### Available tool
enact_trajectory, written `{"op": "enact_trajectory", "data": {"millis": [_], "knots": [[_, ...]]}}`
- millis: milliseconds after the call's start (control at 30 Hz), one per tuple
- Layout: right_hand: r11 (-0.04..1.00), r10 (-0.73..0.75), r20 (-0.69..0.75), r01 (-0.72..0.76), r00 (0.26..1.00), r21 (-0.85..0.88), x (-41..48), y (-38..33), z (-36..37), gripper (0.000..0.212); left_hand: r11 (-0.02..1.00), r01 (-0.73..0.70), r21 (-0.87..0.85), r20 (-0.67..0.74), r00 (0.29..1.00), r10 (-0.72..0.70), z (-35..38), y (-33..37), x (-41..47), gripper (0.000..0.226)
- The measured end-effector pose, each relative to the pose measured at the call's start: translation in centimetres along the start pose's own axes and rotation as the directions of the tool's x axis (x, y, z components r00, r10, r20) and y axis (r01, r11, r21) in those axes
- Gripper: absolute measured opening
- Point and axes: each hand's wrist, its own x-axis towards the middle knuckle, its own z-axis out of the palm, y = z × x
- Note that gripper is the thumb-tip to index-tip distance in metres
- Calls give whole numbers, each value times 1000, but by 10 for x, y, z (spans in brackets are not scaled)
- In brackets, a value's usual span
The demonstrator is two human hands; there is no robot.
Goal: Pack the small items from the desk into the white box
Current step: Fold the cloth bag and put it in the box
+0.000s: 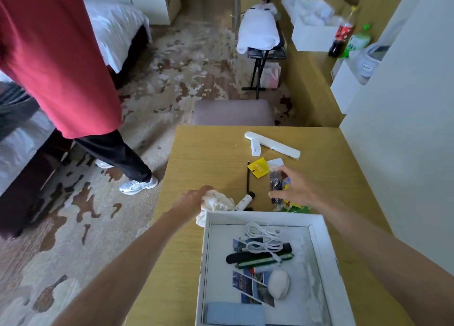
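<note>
No text sharp enough to read, red print on the yellow packet (258,168) near the middle of the worktop (208,154) too small, label of the dark bottle (342,34) blurred, white marks on the green bottle (356,42) beside it illegible.

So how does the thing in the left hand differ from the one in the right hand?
The white cloth in the left hand is a crumpled lump; the packet in the right hand is long and narrow. The cloth is plain white; the packet is clear with dark contents. The cloth sits at the white box's corner; the packet is farther up the desk. Both are outside the box, each held by a hand.
</note>
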Motion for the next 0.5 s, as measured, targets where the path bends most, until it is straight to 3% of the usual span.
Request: {"op": "enact_trajectory", "data": {"millis": [100, 167, 300, 400, 500], "knots": [[999, -33, -103, 36, 994, 28, -14, -8, -9, 73, 997, -62, -39, -147, 988, 55, -12, 8, -17, 77], [993, -74, -168, 88, 983, 76, -24, -17, -16, 74, 995, -84, -44, -249, 966, 71, -23, 17, -30, 78], [951, -206, -283, 260, 937, 168, -55, -45, -25, 60, 995, -88, -46, -530, 846, 51, -48, 40, -70, 56], [899, -277, -333, 366, 901, 242, -83, -61, -22, 58, 973, -173, -155, -651, 758, 31, -59, 58, -104, 46], [877, -265, -272, 349, 925, 331, -110, -65, -7, 60, 939, -190, -285, -604, 797, -21, -56, 73, -128, 40]]}}
